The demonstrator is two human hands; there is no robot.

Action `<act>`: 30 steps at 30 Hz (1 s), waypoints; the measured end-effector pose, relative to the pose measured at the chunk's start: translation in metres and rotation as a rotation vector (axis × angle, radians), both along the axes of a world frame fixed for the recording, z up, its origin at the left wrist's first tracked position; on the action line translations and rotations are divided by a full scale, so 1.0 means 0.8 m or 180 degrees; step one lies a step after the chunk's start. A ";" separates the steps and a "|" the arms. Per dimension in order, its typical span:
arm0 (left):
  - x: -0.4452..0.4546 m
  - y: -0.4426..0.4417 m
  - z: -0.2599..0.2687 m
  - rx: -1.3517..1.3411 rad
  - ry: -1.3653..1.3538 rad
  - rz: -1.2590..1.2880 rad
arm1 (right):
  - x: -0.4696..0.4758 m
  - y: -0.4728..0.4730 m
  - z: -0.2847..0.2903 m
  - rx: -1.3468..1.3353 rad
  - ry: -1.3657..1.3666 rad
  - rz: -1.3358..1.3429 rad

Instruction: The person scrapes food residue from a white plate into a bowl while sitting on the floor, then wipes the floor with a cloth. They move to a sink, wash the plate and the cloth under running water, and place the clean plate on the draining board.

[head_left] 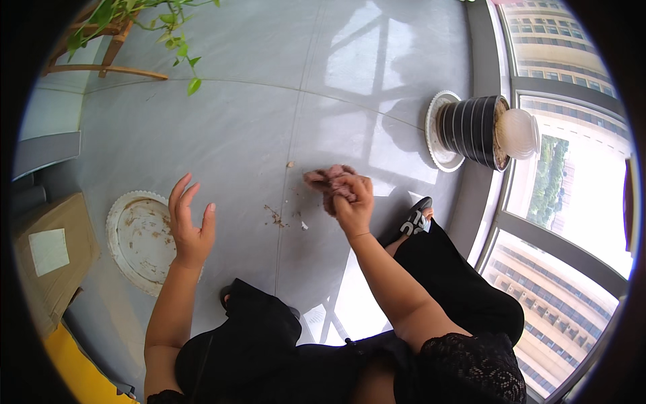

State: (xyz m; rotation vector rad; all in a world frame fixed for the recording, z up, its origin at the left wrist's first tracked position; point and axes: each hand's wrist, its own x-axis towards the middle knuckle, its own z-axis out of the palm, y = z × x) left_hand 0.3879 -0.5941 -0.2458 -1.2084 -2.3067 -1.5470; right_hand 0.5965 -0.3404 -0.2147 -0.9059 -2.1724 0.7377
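Note:
Bunched in my right hand (356,204) is a brownish-pink cloth (330,184), held just over or against the grey tiled floor (232,136); I cannot tell whether it touches. Left of the cloth lie brown dirt crumbs (275,217), a small white scrap (304,225) and a tan lump (290,164). My left hand (192,227) is raised with fingers apart and holds nothing. Beneath and beside it, a round white plant saucer (139,242) with a scalloped rim lies on the floor, smeared with brown soil; my hand and forearm hide its right part.
At right, a black striped plant pot (472,129) with soil stands on a white saucer (432,134) by the window; a pale ribbed globe (519,134) is at its top. A cardboard box (75,247) sits at left. Trailing leaves (194,86) hang near a wooden stand (113,48).

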 end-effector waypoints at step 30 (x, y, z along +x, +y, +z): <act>0.042 0.039 0.018 -0.0235 -0.0583 -0.0926 | 0.111 0.243 -0.011 0.0245 -0.0668 -0.2087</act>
